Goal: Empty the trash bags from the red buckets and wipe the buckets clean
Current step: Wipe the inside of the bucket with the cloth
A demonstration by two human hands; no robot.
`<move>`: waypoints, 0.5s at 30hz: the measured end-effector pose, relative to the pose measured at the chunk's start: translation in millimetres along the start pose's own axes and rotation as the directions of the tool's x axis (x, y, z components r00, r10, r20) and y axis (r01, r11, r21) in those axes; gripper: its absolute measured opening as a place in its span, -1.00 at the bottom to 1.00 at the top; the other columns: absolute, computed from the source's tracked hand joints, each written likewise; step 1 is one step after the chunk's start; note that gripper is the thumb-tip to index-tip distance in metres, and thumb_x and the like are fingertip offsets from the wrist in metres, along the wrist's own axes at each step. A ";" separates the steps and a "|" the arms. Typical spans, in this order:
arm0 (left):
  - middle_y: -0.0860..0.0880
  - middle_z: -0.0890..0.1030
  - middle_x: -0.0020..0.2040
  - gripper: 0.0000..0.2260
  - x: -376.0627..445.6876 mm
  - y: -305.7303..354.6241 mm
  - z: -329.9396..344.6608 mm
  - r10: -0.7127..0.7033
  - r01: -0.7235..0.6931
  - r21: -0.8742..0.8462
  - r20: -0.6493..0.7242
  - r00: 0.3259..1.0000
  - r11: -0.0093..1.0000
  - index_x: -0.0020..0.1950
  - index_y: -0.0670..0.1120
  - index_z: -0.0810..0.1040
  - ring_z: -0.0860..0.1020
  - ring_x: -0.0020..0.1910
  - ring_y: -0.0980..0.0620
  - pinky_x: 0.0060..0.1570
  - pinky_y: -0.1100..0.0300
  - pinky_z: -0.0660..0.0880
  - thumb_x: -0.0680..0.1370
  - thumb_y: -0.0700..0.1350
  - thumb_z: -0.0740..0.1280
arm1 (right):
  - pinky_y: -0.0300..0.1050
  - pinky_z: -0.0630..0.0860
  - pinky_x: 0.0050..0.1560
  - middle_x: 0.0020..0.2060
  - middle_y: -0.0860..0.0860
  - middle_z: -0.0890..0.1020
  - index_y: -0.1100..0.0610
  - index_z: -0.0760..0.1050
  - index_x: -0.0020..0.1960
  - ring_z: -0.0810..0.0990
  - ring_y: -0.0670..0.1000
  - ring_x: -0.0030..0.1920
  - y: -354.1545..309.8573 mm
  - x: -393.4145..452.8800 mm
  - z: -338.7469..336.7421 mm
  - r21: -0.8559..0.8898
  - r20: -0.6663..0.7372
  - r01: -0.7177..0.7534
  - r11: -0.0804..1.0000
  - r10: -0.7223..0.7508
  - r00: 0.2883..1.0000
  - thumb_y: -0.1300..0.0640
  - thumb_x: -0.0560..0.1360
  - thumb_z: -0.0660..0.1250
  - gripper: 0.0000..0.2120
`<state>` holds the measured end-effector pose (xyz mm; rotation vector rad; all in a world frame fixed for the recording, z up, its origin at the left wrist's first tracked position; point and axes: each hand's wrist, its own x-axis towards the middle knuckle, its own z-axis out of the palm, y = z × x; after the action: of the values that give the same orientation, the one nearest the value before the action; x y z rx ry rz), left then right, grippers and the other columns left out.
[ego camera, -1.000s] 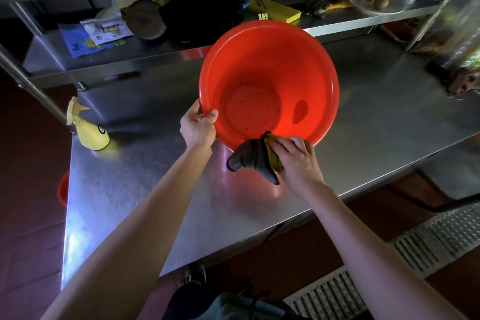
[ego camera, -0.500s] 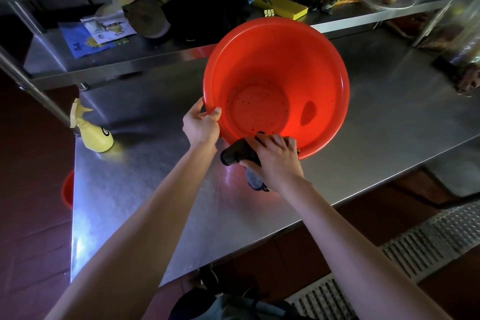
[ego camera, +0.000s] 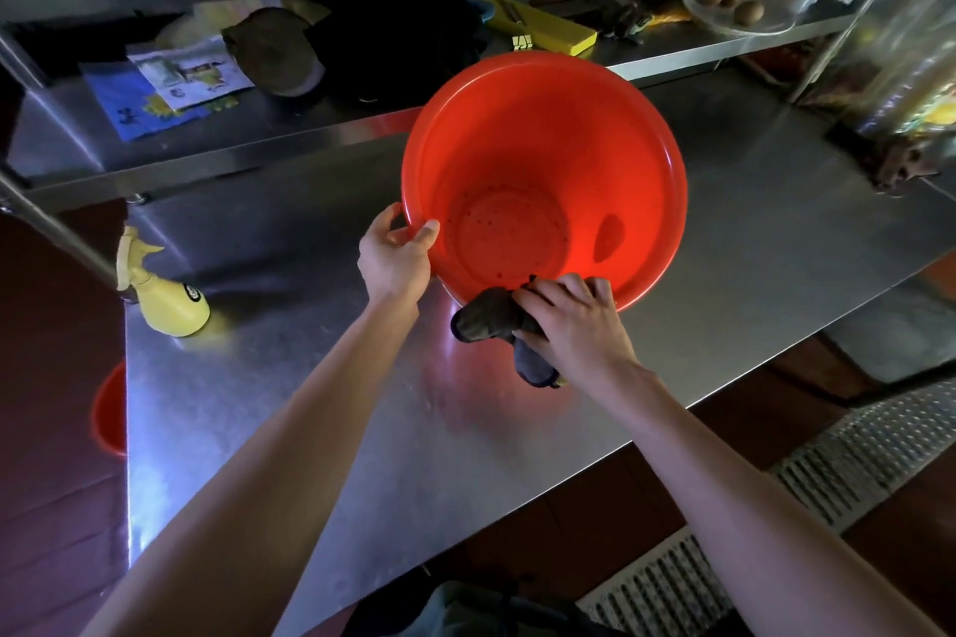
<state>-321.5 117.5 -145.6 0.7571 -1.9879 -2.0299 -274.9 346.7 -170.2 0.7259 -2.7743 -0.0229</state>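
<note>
A red bucket [ego camera: 548, 145] is tipped toward me on the steel table [ego camera: 310, 404], its mouth facing the camera. Dark specks dot its inner bottom. My left hand [ego camera: 396, 259] grips the bucket's rim at its left side, thumb inside. My right hand [ego camera: 574, 326] holds a dark cloth [ego camera: 483, 321] against the near rim of the bucket, fingers curled over the edge. Part of the cloth hangs below my palm. No trash bag is in the bucket.
A yellow spray bottle [ego camera: 165, 295] lies on the table's left end. A second red bucket [ego camera: 111, 414] shows on the floor past the left edge. The shelf behind holds papers, a yellow box and a plate. A floor grate [ego camera: 827, 471] runs at lower right.
My right hand with the cloth has slid left along the bucket's near rim and its fingers now hook over the edge. The left hand keeps its grip.
</note>
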 end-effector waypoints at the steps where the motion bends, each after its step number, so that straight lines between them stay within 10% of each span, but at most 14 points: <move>1: 0.04 0.69 0.18 -0.42 0.0 0.6 -1.1 0.032 -0.033 0.049 0.020 0.999 0.998 0.51 0.03 0.46 0.68 0.13 0.02 0.19 -0.10 0.62 0.52 0.03 0.52 | 0.13 0.34 0.00 0.03 -0.06 0.63 0.00 0.57 0.17 0.53 0.15 0.08 -0.2 1.1 0.0 0.003 -0.007 0.001 1.000 -0.001 1.000 -0.16 0.45 0.41 -0.64; 5: -0.02 0.46 0.49 -0.49 -17.5 -1.9 -7.4 0.429 -0.470 0.353 0.192 0.883 0.809 0.57 -0.04 0.38 0.44 0.43 0.04 0.39 0.13 0.37 0.63 -0.09 0.41 | 0.14 0.37 -0.01 0.03 -0.07 0.64 0.01 0.57 0.17 0.54 0.15 0.08 3.6 8.0 -1.5 0.022 -0.032 -0.006 1.000 0.007 0.999 -0.14 0.45 0.45 -0.63; 8: -0.11 0.38 0.56 -0.60 -17.1 -15.7 -13.4 0.729 -0.823 0.475 0.437 0.527 0.311 0.45 -0.09 0.54 0.24 0.60 -0.15 0.42 -0.09 0.29 0.60 -0.23 0.28 | 0.13 0.39 0.00 0.03 -0.05 0.65 0.02 0.58 0.20 0.54 0.16 0.08 8.5 12.3 -1.9 0.038 -0.064 -0.028 0.999 0.030 0.998 -0.13 0.45 0.47 -0.61; 11: -0.09 0.53 0.45 -0.53 -10.4 -23.4 -12.3 0.648 -0.920 0.389 0.688 0.327 0.051 0.38 -0.12 0.60 0.32 0.57 -0.14 0.36 -0.25 0.39 0.52 -0.20 0.12 | 0.13 0.40 0.01 0.07 -0.07 0.64 0.01 0.56 0.21 0.53 0.15 0.10 13.8 13.9 -1.6 0.064 -0.095 -0.031 0.997 0.037 0.995 -0.13 0.46 0.47 -0.60; 15: -0.06 0.59 0.32 -0.63 -0.9 -15.2 -3.6 0.574 -0.923 0.370 0.780 0.247 -0.106 0.32 -0.08 0.62 0.41 0.49 -0.15 0.35 -0.19 0.43 0.58 -0.13 0.19 | 0.13 0.41 0.03 0.13 -0.08 0.63 0.02 0.56 0.23 0.54 0.14 0.14 26.9 16.6 -0.7 0.067 -0.139 -0.017 0.998 0.026 0.990 -0.15 0.48 0.42 -0.61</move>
<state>-315.8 116.0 -160.1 -0.8629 -2.5342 -0.3336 -301.5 362.2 -163.0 0.6863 -2.6597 0.1193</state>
